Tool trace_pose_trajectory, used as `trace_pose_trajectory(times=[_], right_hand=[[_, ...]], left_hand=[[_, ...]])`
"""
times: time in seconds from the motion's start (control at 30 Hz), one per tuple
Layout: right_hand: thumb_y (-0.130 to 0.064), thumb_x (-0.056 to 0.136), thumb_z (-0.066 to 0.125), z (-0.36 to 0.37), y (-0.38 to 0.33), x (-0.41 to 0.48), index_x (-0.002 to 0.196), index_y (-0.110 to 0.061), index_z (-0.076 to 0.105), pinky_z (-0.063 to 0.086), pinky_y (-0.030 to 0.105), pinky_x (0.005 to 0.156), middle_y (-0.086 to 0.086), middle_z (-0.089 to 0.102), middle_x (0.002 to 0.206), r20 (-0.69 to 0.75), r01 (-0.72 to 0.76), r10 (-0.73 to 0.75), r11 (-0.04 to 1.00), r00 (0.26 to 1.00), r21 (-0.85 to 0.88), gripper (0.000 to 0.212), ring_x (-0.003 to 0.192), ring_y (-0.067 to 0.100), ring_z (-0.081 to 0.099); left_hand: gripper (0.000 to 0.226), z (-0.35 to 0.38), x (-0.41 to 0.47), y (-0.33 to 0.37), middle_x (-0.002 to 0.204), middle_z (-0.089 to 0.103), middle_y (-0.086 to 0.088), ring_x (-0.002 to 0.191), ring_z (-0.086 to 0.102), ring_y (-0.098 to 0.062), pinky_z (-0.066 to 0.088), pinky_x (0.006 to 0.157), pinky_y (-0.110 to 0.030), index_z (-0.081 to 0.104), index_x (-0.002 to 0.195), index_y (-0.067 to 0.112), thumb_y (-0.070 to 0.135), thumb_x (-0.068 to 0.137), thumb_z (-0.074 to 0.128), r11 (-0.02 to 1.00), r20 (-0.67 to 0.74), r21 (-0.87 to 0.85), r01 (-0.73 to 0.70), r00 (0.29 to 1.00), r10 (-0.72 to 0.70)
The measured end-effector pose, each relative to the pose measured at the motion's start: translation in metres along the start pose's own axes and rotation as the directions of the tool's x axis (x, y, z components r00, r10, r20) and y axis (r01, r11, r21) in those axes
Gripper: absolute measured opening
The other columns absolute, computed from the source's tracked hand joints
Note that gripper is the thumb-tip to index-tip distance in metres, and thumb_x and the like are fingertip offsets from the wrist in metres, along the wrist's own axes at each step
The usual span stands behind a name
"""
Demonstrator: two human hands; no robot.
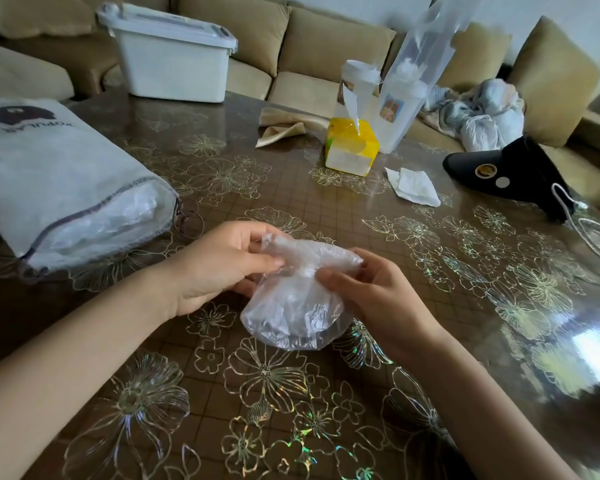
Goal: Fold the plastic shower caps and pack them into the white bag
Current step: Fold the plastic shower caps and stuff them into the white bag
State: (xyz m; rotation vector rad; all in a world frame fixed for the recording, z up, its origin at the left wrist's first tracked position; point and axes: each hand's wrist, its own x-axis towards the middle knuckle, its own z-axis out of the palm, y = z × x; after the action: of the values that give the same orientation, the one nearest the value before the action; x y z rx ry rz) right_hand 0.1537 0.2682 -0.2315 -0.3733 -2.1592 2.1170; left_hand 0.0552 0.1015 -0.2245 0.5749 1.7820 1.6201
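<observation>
Left grip [217, 265], a bare hand, had its fingers and thumb curled round the bunched upper band of a clear plastic shower cap [291, 317]. Right grip [378, 296] pinched the same band from the other side, its thumb tip pressed into the gathers. The band ran between the two grips, and the loose crown sagged below them, toward the person. Whether its lower edge touched the table [326, 403] or hung just above it could not be told.

The white bag [49, 174] lay on its side beyond the left grip and outward of it, well apart, with its open mouth turned toward the grips. Clear plastic film [118, 216] showed inside the mouth, but the pieces could not be counted. The bag's far end was cut off by the frame edge, and its print was upside down and hard to read. Part of the right grip's fingers lay hidden behind the crinkled film. Far beyond the right grip lay a crumpled tissue [413, 185] and a black drawstring pouch [520, 174].
</observation>
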Motion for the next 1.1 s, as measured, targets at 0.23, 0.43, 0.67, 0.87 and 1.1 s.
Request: trace_pose_trajectory(times=[0.23,0.43,0.67,0.87,1.1], right_hand=[[0.009,0.085,0.053,-0.002,-0.008,0.0,0.089,-0.002,0.065,0.057,0.027,0.061,0.008,0.07,0.077,0.011,-0.049,0.048,0.966,0.999,0.256,0.016,0.067,0.017,0.068],[0.005,0.085,0.056,-0.002,-0.003,0.0,0.084,-0.005,0.068,0.055,0.023,0.06,0.006,0.07,0.075,-0.055,0.063,-0.053,0.978,0.997,0.197,0.016,0.065,0.014,0.066],[0.006,0.068,0.064,-0.001,-0.004,-0.001,0.064,-0.015,0.076,0.054,0.022,0.065,-0.003,0.071,0.083,-0.037,0.258,-0.255,0.958,0.966,0.123,0.025,0.082,0.011,0.065],[0.03,0.07,0.054,-0.005,0.005,0.002,0.058,-0.02,0.074,0.054,0.026,0.073,-0.002,0.067,0.089,-0.053,0.412,-0.417,0.907,0.907,-0.087,0.055,0.095,0.012,0.062],[0.008,0.067,0.059,-0.011,0.001,0.003,0.063,-0.025,0.075,0.052,0.027,0.079,-0.004,0.066,0.1,0.087,0.413,-0.406,0.906,0.91,-0.092,0.037,0.105,0.013,0.059]], left_hand=[[0.039,0.004,-0.001,0.001,0.1,0.066,-0.018,0.076,0.062,-0.023,0.052,0.057,-0.027,0.06,0.116,0.007,0.034,0.087,0.057,0.972,0.114,-0.205,0.114,0.989,-0.092],[0.022,0.006,-0.001,0.0,0.082,0.069,-0.005,0.062,0.063,-0.012,0.051,0.05,-0.021,0.063,0.106,0.014,0.015,0.084,0.061,0.993,0.034,-0.084,0.085,0.996,-0.083],[0.042,0.006,0.003,-0.001,0.078,0.064,-0.012,0.066,0.058,-0.02,0.048,0.06,-0.03,0.064,0.101,0.004,0.033,0.1,0.033,0.942,0.046,-0.288,0.172,0.985,-0.166],[0.076,0.004,0.002,-0.001,0.102,0.063,-0.022,0.089,0.057,-0.031,0.049,0.079,-0.04,0.061,0.118,0.001,0.066,0.085,0.042,0.927,0.306,-0.252,0.276,0.932,-0.194],[0.041,0.005,-0.005,0.004,0.078,0.069,-0.004,0.06,0.063,-0.009,0.048,0.045,-0.019,0.063,0.111,0.009,0.021,0.073,0.073,0.976,0.218,-0.132,0.174,0.966,-0.142]])
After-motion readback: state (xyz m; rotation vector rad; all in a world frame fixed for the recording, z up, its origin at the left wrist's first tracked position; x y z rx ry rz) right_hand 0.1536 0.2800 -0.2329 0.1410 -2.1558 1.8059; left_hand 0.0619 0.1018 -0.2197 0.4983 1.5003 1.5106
